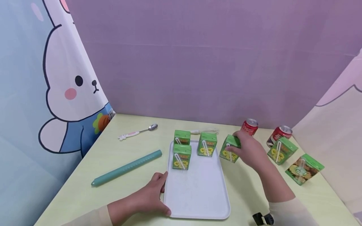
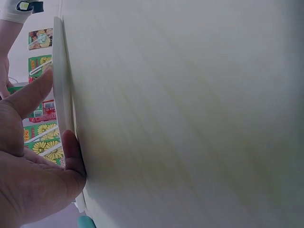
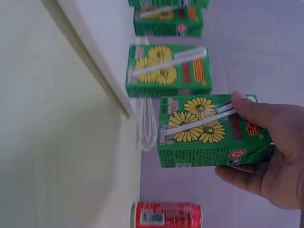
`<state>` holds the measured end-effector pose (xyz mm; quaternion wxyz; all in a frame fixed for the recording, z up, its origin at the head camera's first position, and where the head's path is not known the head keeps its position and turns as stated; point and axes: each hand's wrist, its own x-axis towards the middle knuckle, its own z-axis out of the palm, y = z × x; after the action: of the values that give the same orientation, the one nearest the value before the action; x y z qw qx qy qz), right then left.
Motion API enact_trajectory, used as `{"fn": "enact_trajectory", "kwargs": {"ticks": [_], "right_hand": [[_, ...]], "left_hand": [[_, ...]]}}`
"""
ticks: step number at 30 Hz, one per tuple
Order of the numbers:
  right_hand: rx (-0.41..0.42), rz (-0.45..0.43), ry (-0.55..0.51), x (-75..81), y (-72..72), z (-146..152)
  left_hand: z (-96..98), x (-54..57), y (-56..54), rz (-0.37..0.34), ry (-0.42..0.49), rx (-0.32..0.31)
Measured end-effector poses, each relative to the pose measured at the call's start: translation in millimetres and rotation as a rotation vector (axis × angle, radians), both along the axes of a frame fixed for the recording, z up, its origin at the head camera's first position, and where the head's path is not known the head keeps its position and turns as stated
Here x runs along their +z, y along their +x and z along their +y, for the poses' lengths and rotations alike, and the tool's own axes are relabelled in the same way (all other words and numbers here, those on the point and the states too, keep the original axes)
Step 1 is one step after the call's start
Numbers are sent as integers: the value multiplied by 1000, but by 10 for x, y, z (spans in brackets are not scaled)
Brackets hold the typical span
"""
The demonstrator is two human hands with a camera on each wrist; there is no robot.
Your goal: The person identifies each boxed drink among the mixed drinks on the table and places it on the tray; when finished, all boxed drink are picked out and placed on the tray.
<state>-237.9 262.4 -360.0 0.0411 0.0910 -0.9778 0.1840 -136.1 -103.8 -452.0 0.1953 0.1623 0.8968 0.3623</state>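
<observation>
My right hand (image 1: 249,149) grips a green drink carton (image 3: 204,133) with yellow flowers and a white straw, thumb on its front and fingers behind. The carton is just right of the white tray's (image 1: 198,191) far right side. My left hand (image 1: 151,194) holds the tray's left edge near the front corner; the left wrist view shows its fingers (image 2: 72,154) against the rim. Several matching cartons stand at the tray's far part: one carton (image 1: 182,158) at left, another behind it, and one carton (image 1: 207,145) at right.
Right of the tray are a green carton (image 1: 282,151), a carton with a brown picture (image 1: 304,169), and two red cans, one can (image 1: 250,126) behind my right hand. A whisk (image 1: 205,131) lies behind the tray; a spoon (image 1: 138,132) and teal rod (image 1: 127,168) lie left.
</observation>
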Motion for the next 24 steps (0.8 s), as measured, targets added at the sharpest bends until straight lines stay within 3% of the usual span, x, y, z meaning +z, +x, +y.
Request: {"fn": "enact_trajectory", "kwargs": {"ticks": [9,24], "right_hand": [[120,17,26,-89,136,-364],[210,43,76,-327,124,-734]], "left_hand": [[-6,-4,5,2,14,4],[0,0,1,-6,17,9]]}}
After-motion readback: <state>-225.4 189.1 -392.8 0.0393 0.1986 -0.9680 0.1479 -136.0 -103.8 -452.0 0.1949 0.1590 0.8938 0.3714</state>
